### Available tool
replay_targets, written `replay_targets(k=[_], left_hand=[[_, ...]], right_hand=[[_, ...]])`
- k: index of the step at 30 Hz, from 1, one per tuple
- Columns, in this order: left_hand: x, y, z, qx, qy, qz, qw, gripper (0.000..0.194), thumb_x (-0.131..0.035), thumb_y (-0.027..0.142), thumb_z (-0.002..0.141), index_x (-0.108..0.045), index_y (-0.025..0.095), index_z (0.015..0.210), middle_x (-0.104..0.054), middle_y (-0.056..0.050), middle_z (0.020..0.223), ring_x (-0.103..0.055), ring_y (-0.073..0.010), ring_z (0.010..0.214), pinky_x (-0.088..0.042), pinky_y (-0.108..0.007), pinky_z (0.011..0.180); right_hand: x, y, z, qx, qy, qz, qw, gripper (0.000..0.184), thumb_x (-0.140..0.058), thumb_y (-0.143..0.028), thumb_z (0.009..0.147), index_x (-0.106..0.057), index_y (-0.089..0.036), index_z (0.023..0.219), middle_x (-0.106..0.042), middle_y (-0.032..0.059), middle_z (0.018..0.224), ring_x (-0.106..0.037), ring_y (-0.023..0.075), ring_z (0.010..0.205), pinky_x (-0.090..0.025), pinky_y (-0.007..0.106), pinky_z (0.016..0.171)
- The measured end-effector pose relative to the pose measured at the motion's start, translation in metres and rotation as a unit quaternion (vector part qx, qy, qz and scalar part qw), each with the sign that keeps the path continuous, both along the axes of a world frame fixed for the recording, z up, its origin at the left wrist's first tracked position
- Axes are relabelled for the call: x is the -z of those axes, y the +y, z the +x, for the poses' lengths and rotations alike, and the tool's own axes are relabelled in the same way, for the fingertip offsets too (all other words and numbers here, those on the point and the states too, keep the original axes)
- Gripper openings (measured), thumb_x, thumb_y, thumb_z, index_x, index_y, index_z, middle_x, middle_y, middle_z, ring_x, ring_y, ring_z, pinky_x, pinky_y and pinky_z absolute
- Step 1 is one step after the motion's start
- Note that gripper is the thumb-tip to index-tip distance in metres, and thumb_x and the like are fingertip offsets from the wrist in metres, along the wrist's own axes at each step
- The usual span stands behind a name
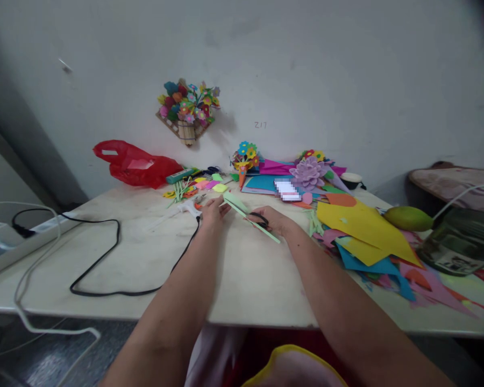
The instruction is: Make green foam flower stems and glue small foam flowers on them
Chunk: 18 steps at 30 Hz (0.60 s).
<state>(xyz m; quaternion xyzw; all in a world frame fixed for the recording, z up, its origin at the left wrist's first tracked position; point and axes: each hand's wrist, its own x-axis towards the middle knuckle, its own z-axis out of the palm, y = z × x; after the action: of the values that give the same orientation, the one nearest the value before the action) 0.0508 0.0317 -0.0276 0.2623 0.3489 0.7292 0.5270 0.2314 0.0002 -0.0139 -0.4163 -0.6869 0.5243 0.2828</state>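
Observation:
My left hand pinches the upper end of a long light-green foam strip that runs diagonally across the table. My right hand grips black-handled scissors at the strip's lower part, fingers curled through the handles. The strip's lower tip sticks out past my right hand. Both forearms reach forward from the near table edge.
A white glue gun with a black cord lies left of my hands. Yellow, blue and pink foam sheets pile up at right, beside a mango and a dark jar. A red bag and foam flowers line the wall.

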Motion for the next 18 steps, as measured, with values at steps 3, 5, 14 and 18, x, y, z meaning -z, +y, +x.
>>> replay_targets(k=[3, 5, 14, 18], left_hand=[[-0.0012, -0.0012, 0.0006, -0.003, -0.004, 0.000, 1.000, 0.020, -0.068, 0.017, 0.059, -0.048, 0.016, 0.061, -0.060, 0.000, 0.065, -0.060, -0.0122, 0.056, -0.051, -0.027, 0.060], [-0.0020, -0.0017, 0.0006, -0.004, -0.008, -0.001, 1.000, 0.021, -0.069, 0.017, 0.058, -0.047, 0.017, 0.060, -0.059, 0.001, 0.062, -0.060, -0.0119, 0.054, -0.052, -0.027, 0.059], [-0.0037, -0.0027, 0.0005, -0.014, -0.025, -0.014, 0.999, 0.020, -0.065, 0.012, 0.062, -0.046, 0.017, 0.061, -0.058, 0.001, 0.060, -0.059, -0.0119, 0.054, -0.052, -0.026, 0.059], [-0.0060, -0.0016, 0.0003, -0.033, -0.035, -0.024, 0.999, 0.015, -0.061, 0.013, 0.066, -0.047, 0.017, 0.066, -0.057, 0.001, 0.061, -0.059, -0.0117, 0.053, -0.052, -0.027, 0.057]], right_hand=[[0.0001, 0.0003, -0.0001, 0.002, -0.001, 0.005, 1.000, 0.045, -0.062, -0.054, 0.059, -0.059, -0.012, 0.077, -0.033, -0.0086, 0.044, -0.023, 0.0029, 0.037, -0.010, 0.020, 0.037], [0.0002, 0.0004, -0.0004, 0.002, -0.001, 0.008, 1.000, 0.045, -0.062, -0.054, 0.059, -0.059, -0.013, 0.075, -0.033, -0.0086, 0.044, -0.023, 0.0030, 0.038, -0.010, 0.021, 0.038], [0.0040, 0.0037, -0.0004, -0.016, 0.007, 0.047, 0.999, 0.043, -0.060, -0.057, 0.060, -0.051, -0.014, 0.062, -0.034, -0.0075, 0.045, -0.027, 0.0041, 0.040, -0.014, 0.021, 0.042], [0.0065, 0.0061, -0.0005, -0.004, 0.011, 0.044, 0.999, 0.044, -0.061, -0.057, 0.060, -0.051, -0.014, 0.062, -0.034, -0.0071, 0.046, -0.027, 0.0041, 0.041, -0.013, 0.021, 0.041]])
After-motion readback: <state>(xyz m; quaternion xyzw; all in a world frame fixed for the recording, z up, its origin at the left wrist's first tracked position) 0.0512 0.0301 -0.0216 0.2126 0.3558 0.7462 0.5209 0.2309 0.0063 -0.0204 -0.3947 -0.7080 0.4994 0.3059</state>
